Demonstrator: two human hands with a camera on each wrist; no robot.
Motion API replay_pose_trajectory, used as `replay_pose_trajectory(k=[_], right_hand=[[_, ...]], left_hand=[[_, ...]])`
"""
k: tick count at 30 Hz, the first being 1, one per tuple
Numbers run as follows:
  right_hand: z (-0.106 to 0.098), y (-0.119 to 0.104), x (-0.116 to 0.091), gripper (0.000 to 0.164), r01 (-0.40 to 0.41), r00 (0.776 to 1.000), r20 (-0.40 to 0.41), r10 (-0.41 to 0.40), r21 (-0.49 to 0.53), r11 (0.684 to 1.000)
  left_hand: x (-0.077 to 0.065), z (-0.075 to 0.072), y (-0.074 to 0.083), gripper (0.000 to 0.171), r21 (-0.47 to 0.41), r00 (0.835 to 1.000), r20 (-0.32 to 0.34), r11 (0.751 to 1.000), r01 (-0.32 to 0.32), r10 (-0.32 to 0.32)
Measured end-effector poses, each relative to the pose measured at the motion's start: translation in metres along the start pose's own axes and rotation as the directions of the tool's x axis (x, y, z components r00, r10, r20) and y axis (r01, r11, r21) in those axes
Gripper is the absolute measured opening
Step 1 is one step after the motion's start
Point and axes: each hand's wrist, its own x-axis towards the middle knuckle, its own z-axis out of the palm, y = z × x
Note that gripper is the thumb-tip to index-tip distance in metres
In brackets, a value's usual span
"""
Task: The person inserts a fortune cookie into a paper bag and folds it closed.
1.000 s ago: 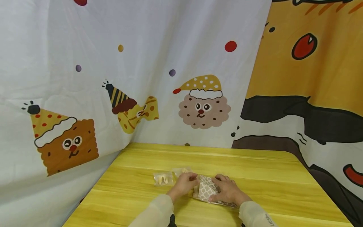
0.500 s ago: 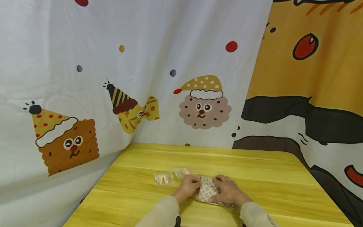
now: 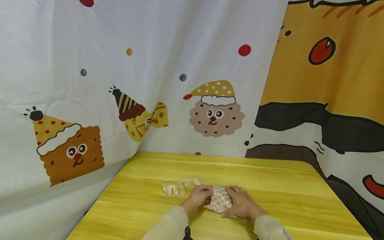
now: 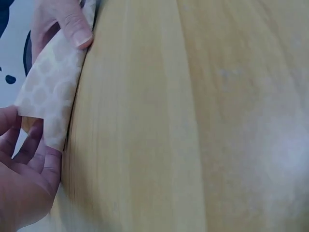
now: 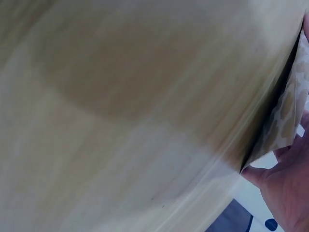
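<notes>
A beige paper bag [image 3: 221,200] with a white lattice print lies on its side on the wooden table, slightly bulged. Its open end faces left. My left hand [image 3: 196,199] is at that end; in the left wrist view its thumb and fingers [image 4: 30,145] pinch the mouth of the bag [image 4: 55,79], fingertips partly inside. My right hand [image 3: 242,204] grips the bag's right part across its width, thumb on the near side and fingers on the far side. The right wrist view shows this hand [image 5: 289,179] around the folded end of the bag [image 5: 285,118].
Two fortune cookies in clear wrappers lie left of the bag: one nearer the left [image 3: 172,190], the other [image 3: 193,182] just beyond my left hand. The yellow wooden table [image 3: 270,180] reaches back to a white curtain [image 3: 168,66] printed with cartoon biscuits.
My left hand has shifted right onto the bag's mouth. Under my right hand the bag has gone from flatter to more rounded, its sides squeezed together. The wrapped cookies have stayed put.
</notes>
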Motion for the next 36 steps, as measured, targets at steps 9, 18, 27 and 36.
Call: replay_pose_trajectory(k=[9, 18, 27, 36], right_hand=[[-0.002, 0.000, 0.000, 0.112, 0.002, 1.000, -0.018, -0.001, 0.008, 1.000], [-0.004, 0.001, -0.002, 0.112, 0.028, 1.000, 0.000, -0.028, -0.003, 1.000], [-0.005, -0.001, -0.005, 0.113, 0.017, 1.000, -0.008, -0.017, -0.007, 1.000], [-0.004, 0.000, -0.004, 0.113, 0.026, 1.000, -0.008, -0.026, 0.002, 1.000]], left_hand=[[-0.005, -0.026, 0.015, 0.022, -0.010, 0.999, -0.003, 0.999, -0.046, 0.046], [0.002, -0.078, 0.039, 0.023, 0.042, 0.971, -0.228, 0.997, -0.070, 0.077], [-0.009, -0.093, 0.026, 0.024, 0.150, 0.932, -0.360, 0.989, 0.013, 0.043], [-0.009, -0.082, 0.013, 0.035, 0.211, 0.914, -0.406, 0.975, 0.074, 0.019]])
